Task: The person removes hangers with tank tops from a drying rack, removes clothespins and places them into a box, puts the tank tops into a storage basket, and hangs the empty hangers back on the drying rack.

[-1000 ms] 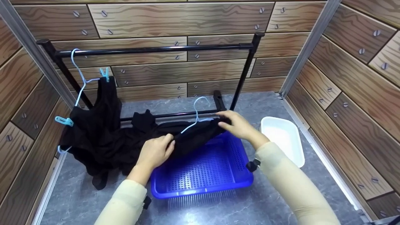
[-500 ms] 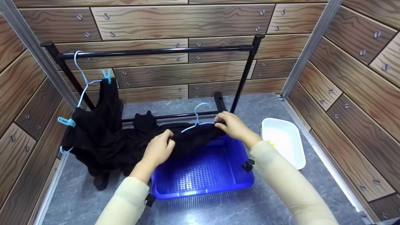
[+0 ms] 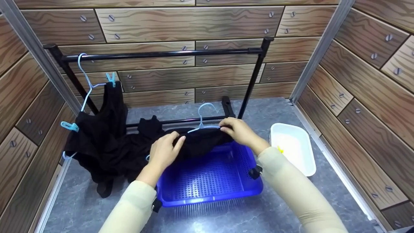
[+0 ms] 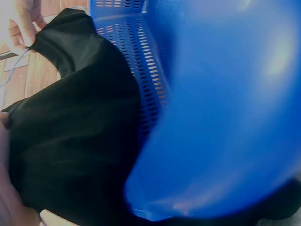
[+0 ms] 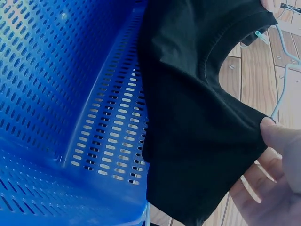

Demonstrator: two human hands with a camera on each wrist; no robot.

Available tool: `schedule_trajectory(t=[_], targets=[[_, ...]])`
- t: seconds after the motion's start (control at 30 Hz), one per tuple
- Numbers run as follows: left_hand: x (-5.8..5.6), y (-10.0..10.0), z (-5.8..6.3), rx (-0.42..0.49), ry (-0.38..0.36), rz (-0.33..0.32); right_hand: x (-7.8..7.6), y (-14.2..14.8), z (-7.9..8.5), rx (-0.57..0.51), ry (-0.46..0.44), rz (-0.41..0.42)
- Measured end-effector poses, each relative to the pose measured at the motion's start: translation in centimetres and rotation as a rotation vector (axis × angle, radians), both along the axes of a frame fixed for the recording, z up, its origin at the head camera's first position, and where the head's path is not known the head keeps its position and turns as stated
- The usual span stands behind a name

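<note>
A light-blue clothes hanger (image 3: 201,125) sits in the neckline of a black top (image 3: 203,142), its hook pointing up. My left hand (image 3: 163,150) holds the top's left shoulder with thumb and fingers. At the other shoulder, my right hand (image 3: 239,131) pinches the fabric together with the hanger's arm end. The right wrist view shows the thumb of that hand (image 5: 282,160) pressing the shoulder of the top (image 5: 193,103), the other fingers behind. Below the top stands a blue perforated basket (image 3: 210,197), whose far part the fabric covers.
Another black garment (image 3: 97,136) hangs from a hanger (image 3: 86,76) on the black rack's bar (image 3: 161,54), held by blue clothespins (image 3: 69,126). Its fabric spreads down to the floor. On the right lies a white tray (image 3: 296,152) with something small and yellow (image 3: 280,149) at its edge.
My right hand has closed from loosely spread fingers to a pinch on the shoulder. The hanger has shifted slightly left. The yellow bit at the tray has come into view beside my right sleeve.
</note>
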State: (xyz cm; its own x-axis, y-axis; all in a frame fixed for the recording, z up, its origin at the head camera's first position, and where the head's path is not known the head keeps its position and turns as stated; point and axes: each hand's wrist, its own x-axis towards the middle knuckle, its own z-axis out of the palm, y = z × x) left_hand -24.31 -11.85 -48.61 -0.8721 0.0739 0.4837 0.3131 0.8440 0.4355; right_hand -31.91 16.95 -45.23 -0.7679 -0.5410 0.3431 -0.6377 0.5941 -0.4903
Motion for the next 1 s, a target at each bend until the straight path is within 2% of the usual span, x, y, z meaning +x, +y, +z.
schedule_trajectory(t=[0.17,0.37,0.57,0.7,1.0], targets=[[-0.1,-0.4,0.0,0.045,0.076,0.043,0.0,0.3,-0.3,-0.022,-0.022,0.0],[-0.3,-1.3,1.0,0.088,0.07,0.085,-0.3,1.3,-0.6,-0.055,-0.027,-0.066],[-0.6,-2.5,2.3,0.138,0.057,0.153,-0.5,2.3,-0.7,-0.111,-0.022,-0.139],[-0.7,-2.7,2.7,0.168,0.027,0.185,-0.5,2.7,-0.7,-0.146,-0.012,-0.209],[-0.4,-2.1,2.4,0.224,-0.001,0.245,-0.1,2.8,-1.0,-0.157,0.04,-0.405]])
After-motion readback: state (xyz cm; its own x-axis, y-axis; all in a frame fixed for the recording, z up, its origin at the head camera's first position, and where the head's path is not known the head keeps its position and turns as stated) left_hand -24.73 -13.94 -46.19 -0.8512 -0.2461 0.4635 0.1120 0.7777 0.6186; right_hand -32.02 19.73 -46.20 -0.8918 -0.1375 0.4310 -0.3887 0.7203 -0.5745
